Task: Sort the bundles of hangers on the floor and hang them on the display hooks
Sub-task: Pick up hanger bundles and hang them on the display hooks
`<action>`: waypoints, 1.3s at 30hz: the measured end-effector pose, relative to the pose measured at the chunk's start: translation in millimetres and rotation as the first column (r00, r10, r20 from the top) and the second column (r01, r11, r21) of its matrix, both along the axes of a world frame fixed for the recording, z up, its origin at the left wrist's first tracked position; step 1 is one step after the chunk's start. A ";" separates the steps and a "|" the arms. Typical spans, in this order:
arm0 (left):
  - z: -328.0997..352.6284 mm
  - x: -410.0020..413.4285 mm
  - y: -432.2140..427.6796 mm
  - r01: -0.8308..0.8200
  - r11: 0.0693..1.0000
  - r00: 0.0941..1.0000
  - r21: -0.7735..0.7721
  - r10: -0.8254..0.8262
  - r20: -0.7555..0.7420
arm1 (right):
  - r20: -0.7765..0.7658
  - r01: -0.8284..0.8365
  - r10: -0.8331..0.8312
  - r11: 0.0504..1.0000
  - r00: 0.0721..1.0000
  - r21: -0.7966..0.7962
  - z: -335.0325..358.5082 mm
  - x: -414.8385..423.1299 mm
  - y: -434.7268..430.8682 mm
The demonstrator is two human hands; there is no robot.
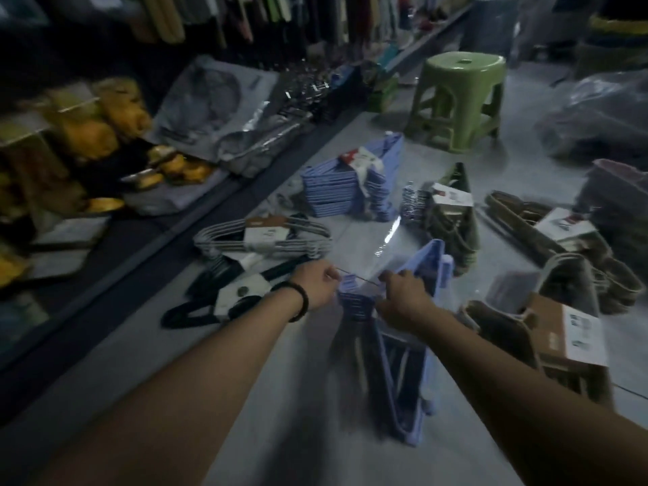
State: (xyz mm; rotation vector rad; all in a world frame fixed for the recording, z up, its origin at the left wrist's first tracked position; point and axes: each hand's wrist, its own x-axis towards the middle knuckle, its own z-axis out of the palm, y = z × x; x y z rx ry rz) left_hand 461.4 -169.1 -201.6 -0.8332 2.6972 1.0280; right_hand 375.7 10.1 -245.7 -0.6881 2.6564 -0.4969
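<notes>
**Item: blue bundle, in both hands, sorting step**

Your left hand (315, 285) and right hand (403, 296) are both curled tight on the top of the blue bundle (399, 377). It stands on edge on the floor (287, 398) just in front of you, with clear wrap (385, 240) rising off it; blur hides whether your fingers hold wrap or hangers. Beyond lie the blue stack (333, 191), white hangers (266, 236), black hangers (210, 303), an olive bundle (456, 226), brown bundles (564, 331) and a stool (459, 100). Likely next: strip the wrap or carry the bundle to the blue stack, keeping a firm two-handed hold so the hangers don't splay. No hooks can be made out.
</notes>
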 end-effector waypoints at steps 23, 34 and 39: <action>-111.9 -98.9 -148.7 0.155 0.874 0.986 -0.460 -0.105 0.132 | 0.031 -0.090 0.085 0.912 0.996 0.400 -49.9 19.7 -55.9; -49.4 -66.7 -129.5 0.234 0.741 0.962 -0.629 -0.268 0.042 | 0.228 -0.179 0.108 0.931 0.968 0.318 -17.8 0.1 -46.2; 7.5 -58.6 -116.9 0.223 0.883 0.927 -0.412 -0.323 -0.191 | 0.055 -0.004 0.008 0.997 0.998 -0.075 35.7 2.3 -13.8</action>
